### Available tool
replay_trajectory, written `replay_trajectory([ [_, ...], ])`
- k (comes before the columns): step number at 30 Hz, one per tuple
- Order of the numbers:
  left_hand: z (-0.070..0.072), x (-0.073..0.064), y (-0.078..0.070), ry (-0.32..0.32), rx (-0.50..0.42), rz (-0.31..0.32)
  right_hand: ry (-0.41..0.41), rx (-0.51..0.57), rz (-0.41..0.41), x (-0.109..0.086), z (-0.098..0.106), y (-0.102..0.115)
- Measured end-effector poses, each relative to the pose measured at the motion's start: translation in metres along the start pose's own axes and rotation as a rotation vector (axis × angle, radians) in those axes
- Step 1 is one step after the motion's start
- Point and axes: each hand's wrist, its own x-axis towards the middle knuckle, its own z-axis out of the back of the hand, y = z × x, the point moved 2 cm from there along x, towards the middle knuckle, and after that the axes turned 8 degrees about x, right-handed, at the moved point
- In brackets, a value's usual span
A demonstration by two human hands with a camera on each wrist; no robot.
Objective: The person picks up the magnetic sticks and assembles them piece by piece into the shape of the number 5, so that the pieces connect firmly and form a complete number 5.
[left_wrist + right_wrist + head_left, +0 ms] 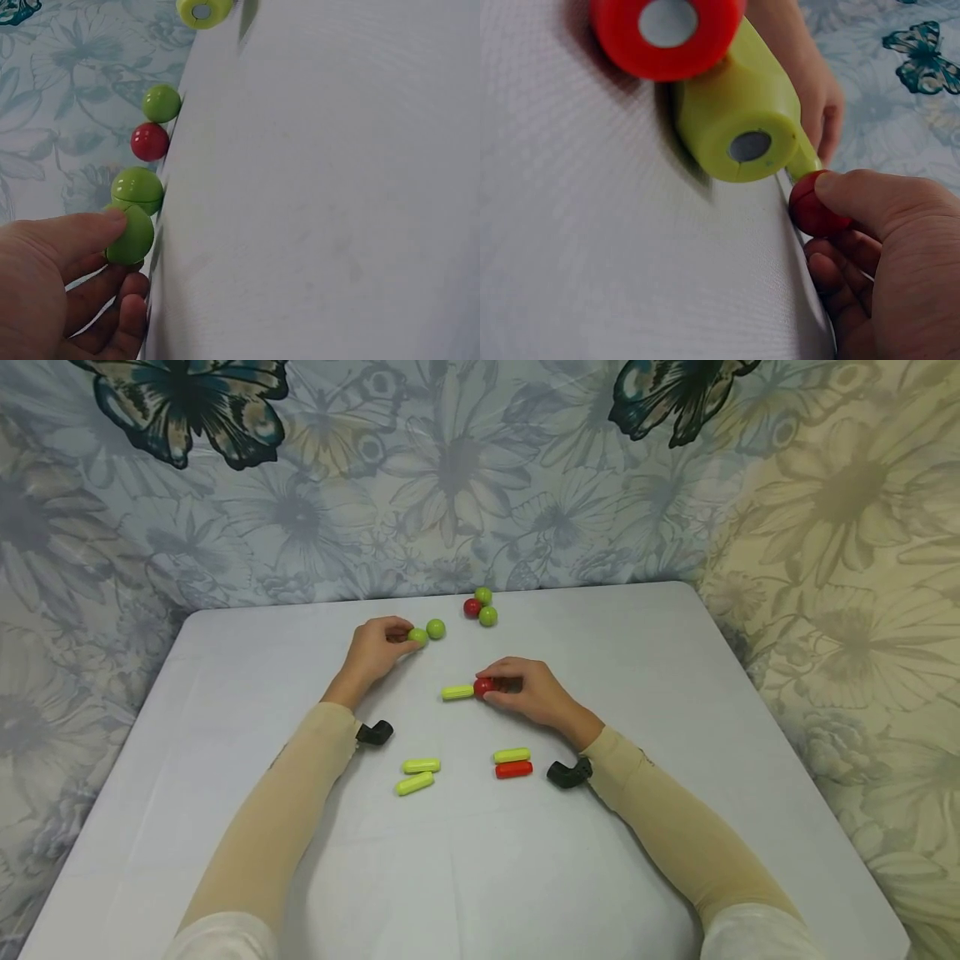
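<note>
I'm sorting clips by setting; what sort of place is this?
Likely an indoor corner set up for tabletop work: a white table, flowered walls and large butterflies suggest it.

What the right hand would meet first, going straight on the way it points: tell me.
Beyond the red ball that it pinches, the right hand would likely meet the yellow-green stick first. The stick's near end looks to touch the ball, though a slight gap is possible.
</note>
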Motion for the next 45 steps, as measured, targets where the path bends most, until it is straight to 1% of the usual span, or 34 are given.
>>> replay_trajectory([
  [5, 0.006, -0.01, 0.002, -0.003, -0.047, -0.019, 0.0, -0.01, 0.004, 0.001, -0.001, 0.0],
  [9, 0.009, -0.02, 0.002, 0.018, -0.09, -0.036, -0.005, -0.012, 0.015, 0.001, -0.001, 0.001],
  [12, 0.01, -0.028, 0.0, 0.044, -0.114, -0.067, -0.008, -0.01, 0.022, 0.001, -0.002, 0.0],
  [17, 0.013, -0.039, -0.009, 0.081, -0.147, -0.144, -0.011, -0.022, 0.026, 0.002, -0.002, 0.001],
  [19, 0.014, -0.042, -0.012, 0.101, -0.137, -0.175, -0.015, -0.03, 0.027, 0.003, -0.002, 0.0],
  [22, 0.015, -0.045, -0.015, 0.135, -0.106, -0.202, -0.018, -0.041, 0.026, 0.005, -0.002, 0.001],
  [24, 0.016, -0.047, -0.015, 0.15, -0.079, -0.204, -0.016, -0.044, 0.025, 0.006, -0.003, 0.001],
  [28, 0.014, -0.048, -0.013, 0.174, -0.061, -0.218, -0.022, -0.046, 0.011, 0.005, -0.003, 0.0],
  [32, 0.009, -0.05, -0.011, 0.206, -0.067, -0.233, -0.036, -0.039, -0.005, 0.002, -0.004, 0.0],
  [35, 0.005, -0.052, -0.009, 0.225, -0.072, -0.228, -0.029, -0.031, -0.003, 0.001, -0.006, 0.001],
  [38, 0.003, -0.054, -0.009, 0.237, -0.073, -0.227, -0.027, -0.048, 0.0, 0.002, -0.007, 0.0],
  [45, 0.001, -0.053, -0.008, 0.28, -0.087, -0.221, -0.04, -0.059, -0.016, 0.003, -0.003, 0.002],
])
